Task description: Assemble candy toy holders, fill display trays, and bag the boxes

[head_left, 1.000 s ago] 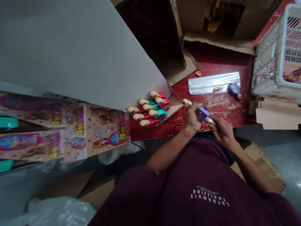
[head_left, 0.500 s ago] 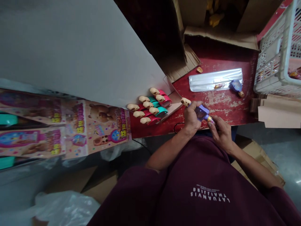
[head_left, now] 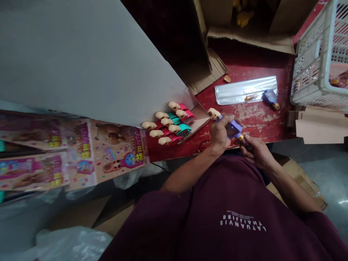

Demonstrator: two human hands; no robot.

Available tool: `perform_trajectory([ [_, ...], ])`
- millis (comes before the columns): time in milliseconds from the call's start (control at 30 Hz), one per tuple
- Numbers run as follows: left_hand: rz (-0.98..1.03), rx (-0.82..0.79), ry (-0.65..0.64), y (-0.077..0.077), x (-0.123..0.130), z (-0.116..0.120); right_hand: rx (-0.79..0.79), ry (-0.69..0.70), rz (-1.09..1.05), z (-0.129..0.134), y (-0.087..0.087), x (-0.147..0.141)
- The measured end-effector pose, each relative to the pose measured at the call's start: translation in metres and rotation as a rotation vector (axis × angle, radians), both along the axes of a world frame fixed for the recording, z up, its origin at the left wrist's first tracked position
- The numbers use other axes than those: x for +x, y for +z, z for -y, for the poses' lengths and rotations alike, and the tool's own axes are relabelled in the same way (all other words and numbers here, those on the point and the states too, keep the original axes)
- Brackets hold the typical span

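My left hand (head_left: pixel 219 135) is closed around a purple plastic toy (head_left: pixel 233 129) with a clear window and a cream, brown-spotted animal head (head_left: pixel 214 114) sticking out past the thumb. At the toy's other end, my right hand (head_left: pixel 255 148) grips a small candy tube (head_left: pixel 246 144) with a yellow end. That end meets the purple toy; whether it sits inside cannot be made out, and my fingers cover most of the tube. A similar purple toy (head_left: pixel 270 96) and a small tube (head_left: pixel 251 97) lie on clear plastic sleeves (head_left: pixel 231 93).
Several red and green toys with animal heads (head_left: pixel 174 128) stand in rows left of my hands. Printed packages (head_left: pixel 119 150) lie farther left. A white crate (head_left: pixel 307 81) is at the right, an open cardboard box (head_left: pixel 250 40) behind. A small orange piece (head_left: pixel 227 78) lies on the red table (head_left: pixel 284 127).
My right hand has closed farther over the tube, so less of it shows. The toy stays in my left hand. The whole view has shifted slightly.
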State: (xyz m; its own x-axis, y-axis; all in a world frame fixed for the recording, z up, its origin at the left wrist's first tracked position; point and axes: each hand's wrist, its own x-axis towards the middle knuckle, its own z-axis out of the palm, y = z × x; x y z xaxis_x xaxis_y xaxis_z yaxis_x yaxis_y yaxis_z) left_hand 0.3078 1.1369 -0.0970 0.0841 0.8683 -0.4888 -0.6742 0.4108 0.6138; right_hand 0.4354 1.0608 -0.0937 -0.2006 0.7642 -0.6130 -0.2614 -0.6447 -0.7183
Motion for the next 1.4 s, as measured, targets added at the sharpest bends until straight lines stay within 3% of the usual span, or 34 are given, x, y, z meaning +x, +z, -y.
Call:
perform_trajectory([
  [100,0.023,-0.026,0.004,0.001,0.002,0.0,0.421,-0.064,0.47,0.006,-0.01,-0.002],
  [200,0.052,-0.053,0.015,0.001,0.006,0.004,0.875,-0.016,0.99,0.013,-0.023,0.002],
  [267,0.046,-0.052,0.008,0.002,0.009,0.008,1.072,0.044,1.229,0.017,-0.03,0.007],
  [333,0.028,-0.045,0.002,0.003,0.012,0.013,1.166,0.073,1.353,0.022,-0.032,0.01],
  [433,0.014,-0.047,0.0,0.004,0.014,0.018,1.059,0.049,1.239,0.026,-0.023,0.008],
  [533,0.023,-0.059,-0.034,0.003,0.013,0.021,0.609,0.001,0.753,0.024,-0.006,0.004],
  [633,0.036,-0.063,-0.085,0.004,0.009,0.019,0.099,0.056,0.15,0.017,0.008,0.003],
  [700,0.046,-0.061,-0.113,0.004,0.007,0.015,-0.021,0.092,-0.025,0.012,0.009,0.003],
  [767,0.052,-0.061,-0.135,0.003,0.005,0.009,0.091,0.081,0.128,0.009,0.006,0.002],
  [900,0.028,-0.077,-0.066,-0.003,0.006,0.002,0.634,-0.005,0.984,0.013,-0.009,-0.004],
  [933,0.017,-0.085,-0.045,-0.005,0.008,0.001,0.7,-0.026,1.092,0.015,-0.012,-0.005],
  [967,0.006,-0.094,-0.032,-0.007,0.009,0.001,0.691,-0.049,1.084,0.016,-0.014,-0.006],
  [1033,-0.006,-0.103,-0.033,-0.01,0.012,0.003,0.524,-0.087,0.853,0.017,-0.015,-0.006],
  [1133,0.009,-0.079,-0.083,-0.01,0.012,0.005,0.184,-0.018,0.384,0.015,-0.011,-0.003],
  [1200,0.018,-0.059,-0.121,-0.01,0.011,0.005,0.053,0.026,0.195,0.013,-0.009,-0.002],
  [1267,0.013,-0.051,-0.124,-0.009,0.008,0.003,0.094,-0.026,0.246,0.013,-0.011,-0.004],
  [1367,-0.005,-0.067,-0.096,-0.01,0.007,0.0,0.418,-0.182,0.703,0.017,-0.016,-0.011],
  [1400,-0.011,-0.07,-0.093,-0.01,0.007,0.0,0.465,-0.218,0.766,0.018,-0.018,-0.014],
])
